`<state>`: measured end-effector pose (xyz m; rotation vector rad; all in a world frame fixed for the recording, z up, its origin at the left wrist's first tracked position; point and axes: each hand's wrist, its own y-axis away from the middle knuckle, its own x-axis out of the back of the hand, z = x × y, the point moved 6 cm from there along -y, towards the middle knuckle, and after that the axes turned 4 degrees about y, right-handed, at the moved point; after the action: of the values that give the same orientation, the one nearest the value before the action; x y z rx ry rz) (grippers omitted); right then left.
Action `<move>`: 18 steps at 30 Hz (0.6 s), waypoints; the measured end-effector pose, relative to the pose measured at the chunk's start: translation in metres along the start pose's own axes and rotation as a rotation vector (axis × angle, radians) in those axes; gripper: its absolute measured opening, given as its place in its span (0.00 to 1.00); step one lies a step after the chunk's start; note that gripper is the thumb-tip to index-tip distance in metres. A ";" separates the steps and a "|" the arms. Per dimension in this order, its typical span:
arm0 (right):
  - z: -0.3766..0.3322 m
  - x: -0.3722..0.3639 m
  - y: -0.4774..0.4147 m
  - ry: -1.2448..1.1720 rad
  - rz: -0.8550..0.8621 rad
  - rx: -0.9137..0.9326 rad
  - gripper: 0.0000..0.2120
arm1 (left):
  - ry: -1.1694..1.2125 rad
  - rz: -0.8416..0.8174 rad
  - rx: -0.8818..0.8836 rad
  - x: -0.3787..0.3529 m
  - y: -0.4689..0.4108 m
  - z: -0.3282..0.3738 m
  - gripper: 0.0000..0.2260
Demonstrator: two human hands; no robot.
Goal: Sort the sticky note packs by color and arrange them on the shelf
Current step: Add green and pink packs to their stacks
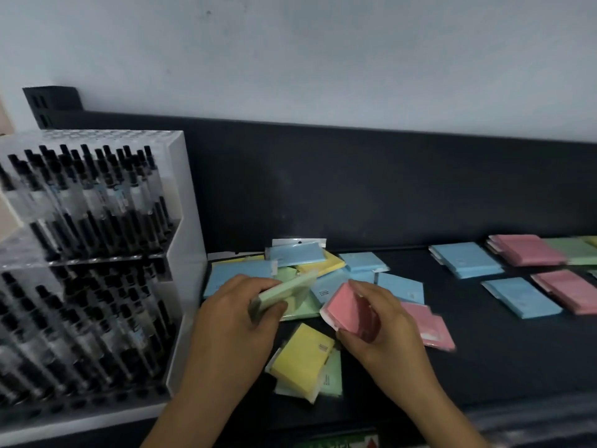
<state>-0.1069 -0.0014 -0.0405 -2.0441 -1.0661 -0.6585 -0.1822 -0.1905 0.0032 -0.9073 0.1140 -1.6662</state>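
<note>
Your left hand (239, 315) grips 1 green pack (284, 294) and your right hand (371, 321) pinches 1 pink pack (347, 308), both lifted above the mixed pile (326, 279), likely for the sorted stacks (468, 260) on the shelf (484, 350).

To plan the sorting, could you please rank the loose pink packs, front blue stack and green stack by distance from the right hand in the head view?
1. Loose pink packs, beside the right hand.
2. Front blue stack, farther right.
3. Green stack, far right, back.
</note>
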 end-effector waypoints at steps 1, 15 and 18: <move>0.002 0.005 0.000 -0.016 0.023 -0.022 0.34 | 0.044 0.005 -0.036 -0.002 -0.001 0.006 0.08; 0.102 0.120 0.026 -0.060 0.192 -0.100 0.31 | 0.301 -0.067 0.033 -0.117 0.011 0.089 0.15; 0.142 0.156 0.036 -0.068 0.204 -0.141 0.32 | 0.400 -0.076 0.123 -0.157 0.021 0.115 0.19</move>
<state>0.0201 0.1702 -0.0289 -2.2749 -0.8546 -0.5763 -0.0915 -0.0169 -0.0058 -0.4828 0.2473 -1.8868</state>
